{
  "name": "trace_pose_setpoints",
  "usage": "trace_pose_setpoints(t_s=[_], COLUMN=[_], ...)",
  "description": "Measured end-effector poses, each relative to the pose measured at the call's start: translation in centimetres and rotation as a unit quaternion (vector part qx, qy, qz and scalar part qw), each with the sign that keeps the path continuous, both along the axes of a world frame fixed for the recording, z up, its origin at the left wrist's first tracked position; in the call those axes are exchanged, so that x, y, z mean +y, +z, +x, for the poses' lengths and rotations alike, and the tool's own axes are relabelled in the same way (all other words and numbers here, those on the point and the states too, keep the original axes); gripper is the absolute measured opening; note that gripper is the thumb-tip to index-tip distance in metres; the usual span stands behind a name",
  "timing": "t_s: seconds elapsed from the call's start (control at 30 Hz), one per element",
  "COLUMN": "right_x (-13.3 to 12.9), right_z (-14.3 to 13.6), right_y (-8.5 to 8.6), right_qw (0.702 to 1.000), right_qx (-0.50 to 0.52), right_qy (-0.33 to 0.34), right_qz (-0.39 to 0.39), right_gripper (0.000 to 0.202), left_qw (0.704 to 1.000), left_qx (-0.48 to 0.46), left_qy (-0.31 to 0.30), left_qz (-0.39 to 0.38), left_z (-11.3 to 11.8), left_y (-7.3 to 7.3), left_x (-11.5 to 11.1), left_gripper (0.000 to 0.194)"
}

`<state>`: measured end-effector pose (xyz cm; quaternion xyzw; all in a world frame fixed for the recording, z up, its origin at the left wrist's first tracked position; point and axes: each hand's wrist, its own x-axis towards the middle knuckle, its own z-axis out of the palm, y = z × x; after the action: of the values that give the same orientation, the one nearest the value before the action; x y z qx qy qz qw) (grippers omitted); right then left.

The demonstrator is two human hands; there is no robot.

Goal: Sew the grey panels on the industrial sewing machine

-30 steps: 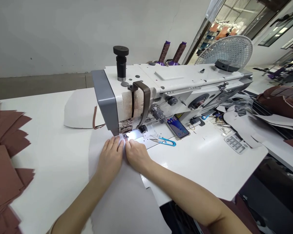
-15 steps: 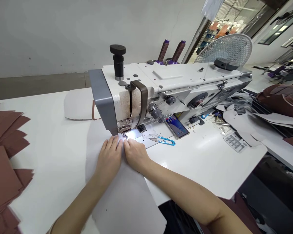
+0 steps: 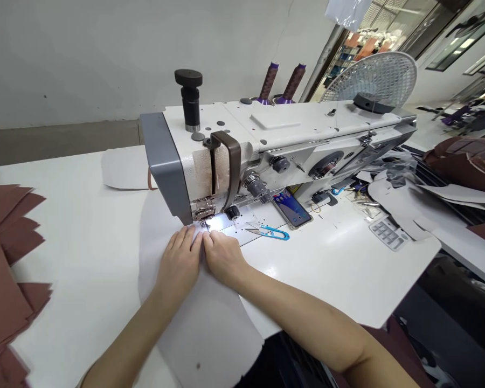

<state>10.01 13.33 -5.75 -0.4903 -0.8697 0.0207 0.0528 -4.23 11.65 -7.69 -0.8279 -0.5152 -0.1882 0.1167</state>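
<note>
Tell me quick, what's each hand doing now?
Left hand: open, palm down on the sheet.
Right hand: curled closed by the sheet's edge; whether it pinches anything can't be told.

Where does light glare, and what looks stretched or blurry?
In the head view, a white glow shines under the white-and-grey sewing machine, just beyond the bare right hand; in the head view, the white mesh-caged fan looks stretched into an oval, and the flat reddish-brown pieces at left look soft.

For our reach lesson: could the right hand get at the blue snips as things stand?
Probably yes: the blue snips lie uncovered beside the right hand, nothing between, though it must leave the pale sheet.
</note>
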Motion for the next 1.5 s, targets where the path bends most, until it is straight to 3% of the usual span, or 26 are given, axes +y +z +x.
trace_pose_setpoints(t_s=[0.53, 0.7, 0.97, 1.1, 1.27, 1.5], right_x=[0.1, 0.2, 0.1, 0.1, -0.5, -0.6], right_z=[0.2, 0.3, 0.7, 1.4, 1.1, 0.6], right_y=[0.3, 0.2, 0.8, 1.5, 1.2, 0.0], right_qw=[0.999, 0.999, 0.985, 0.977, 0.984, 0.992], right_qx=[0.025, 0.040, 0.069, 0.103, 0.048, 0.020], right_qy=[-0.017, -0.024, -0.132, -0.148, -0.147, -0.115], right_qz=[-0.029, -0.025, -0.083, -0.118, -0.085, -0.050], right_gripper=[0.020, 0.018, 0.012, 0.009, 0.020, 0.018], left_qw=[0.999, 0.999, 1.000, 0.999, 0.998, 0.998], left_qx=[-0.011, -0.026, 0.001, -0.010, -0.024, -0.020], left_qy=[-0.020, -0.022, -0.021, -0.031, -0.061, -0.061], left_qz=[0.026, -0.004, -0.017, -0.002, 0.006, -0.016], left_z=[0.3, 0.1, -0.4, -0.2, 0.0, -0.5], left_y=[-0.3, -0.4, -0.3, 0.0, 0.5, 0.2], left_x=[-0.3, 0.1, 1.2, 0.9, 0.4, 0.9], left_gripper=[0.038, 0.038, 0.039, 0.037, 0.037, 0.039])
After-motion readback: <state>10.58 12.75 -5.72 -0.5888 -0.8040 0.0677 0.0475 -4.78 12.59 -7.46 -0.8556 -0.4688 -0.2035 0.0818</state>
